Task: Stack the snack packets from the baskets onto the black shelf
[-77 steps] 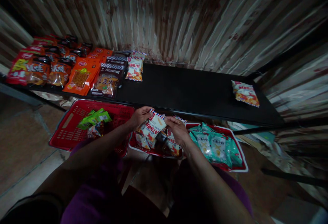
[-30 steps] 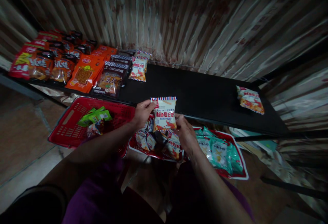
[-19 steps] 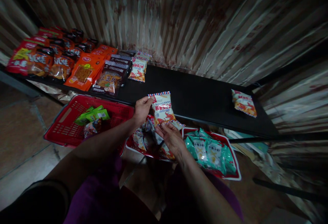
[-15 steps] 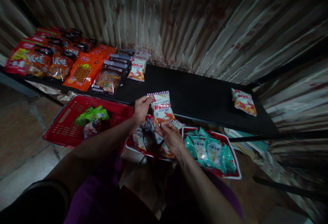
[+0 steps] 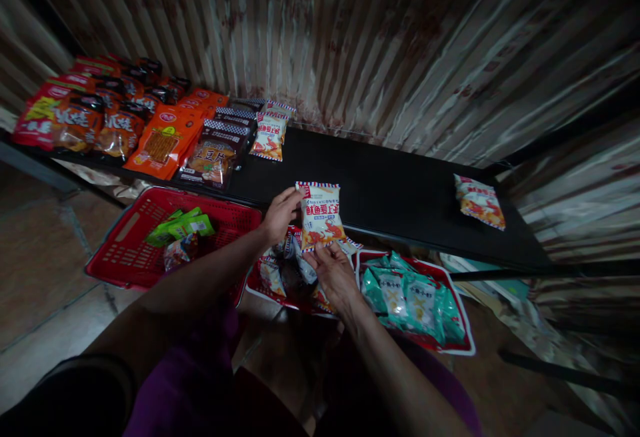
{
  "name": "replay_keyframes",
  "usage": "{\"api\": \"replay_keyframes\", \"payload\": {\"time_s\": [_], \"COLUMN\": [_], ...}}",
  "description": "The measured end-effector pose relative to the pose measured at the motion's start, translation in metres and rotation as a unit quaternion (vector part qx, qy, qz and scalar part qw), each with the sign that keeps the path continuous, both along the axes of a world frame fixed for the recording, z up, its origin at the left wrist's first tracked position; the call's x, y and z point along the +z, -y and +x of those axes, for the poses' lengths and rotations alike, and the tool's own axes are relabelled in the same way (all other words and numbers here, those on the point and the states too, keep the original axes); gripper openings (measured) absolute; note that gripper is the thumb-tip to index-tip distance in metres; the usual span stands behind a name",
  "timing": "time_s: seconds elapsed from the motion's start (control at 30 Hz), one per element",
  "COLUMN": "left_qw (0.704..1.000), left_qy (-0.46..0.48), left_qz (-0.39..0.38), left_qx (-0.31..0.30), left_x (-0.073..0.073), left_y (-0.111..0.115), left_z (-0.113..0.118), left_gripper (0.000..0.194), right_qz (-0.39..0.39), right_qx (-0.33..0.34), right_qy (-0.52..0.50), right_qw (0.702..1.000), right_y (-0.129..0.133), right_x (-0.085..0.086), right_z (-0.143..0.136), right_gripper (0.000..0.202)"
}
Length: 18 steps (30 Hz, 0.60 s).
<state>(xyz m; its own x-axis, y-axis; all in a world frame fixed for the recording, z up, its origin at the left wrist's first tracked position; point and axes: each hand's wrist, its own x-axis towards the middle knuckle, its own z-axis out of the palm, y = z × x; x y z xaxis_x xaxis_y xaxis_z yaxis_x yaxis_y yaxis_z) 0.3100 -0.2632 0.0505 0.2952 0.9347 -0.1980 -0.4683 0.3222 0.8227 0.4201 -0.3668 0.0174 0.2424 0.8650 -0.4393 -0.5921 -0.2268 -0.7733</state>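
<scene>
In front of the black shelf [image 5: 400,190], I hold a white-and-orange snack bag [image 5: 323,214] upright, its printed front towards me. My right hand [image 5: 336,274] pinches its bottom edge, thumb on the front. My left hand [image 5: 283,216] is closed at its upper left edge, the fingertips partly hidden. Just below is a red basket [image 5: 295,304] with more snack bags, partly covered by my hands. Two similar bags [image 5: 270,136] stand on the shelf beside dark potato-slice packs [image 5: 213,157].
Orange packs [image 5: 163,137] and black-and-orange bags [image 5: 75,120] line the shelf's left end. One snack bag [image 5: 480,202] lies at its right end. A red basket [image 5: 117,230] with green packets stands left, another basket [image 5: 467,330] with teal bags [image 5: 420,300] right. A curtain hangs behind.
The held snack bag has shifted slightly right and turned a little more upright. My left thumb has slid from the bag's front towards its left edge. My right hand keeps its pinch.
</scene>
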Motion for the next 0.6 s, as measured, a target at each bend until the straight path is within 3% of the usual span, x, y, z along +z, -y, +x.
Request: {"api": "replay_keyframes", "payload": {"time_s": [0.17,0.37,0.6], "left_qw": [0.996,0.997,0.996], "left_qy": [-0.009,0.030,0.047], "left_qz": [-0.008,-0.017,-0.017], "left_qx": [-0.086,-0.067,-0.076], "left_x": [-0.005,-0.018,-0.021], "left_y": [0.018,0.019,0.016], "left_z": [0.004,0.007,0.002], "left_gripper": [0.051,0.055,0.049], "right_qz": [0.020,0.015,0.039], "right_qx": [-0.030,-0.047,-0.085], "right_qy": [0.007,0.024,0.034], "right_qw": [0.999,0.998,0.995], "right_y": [-0.007,-0.007,-0.007], "right_x": [0.005,0.010,0.016], "right_z": [0.004,0.000,0.010], "right_gripper": [0.037,0.037,0.024]}}
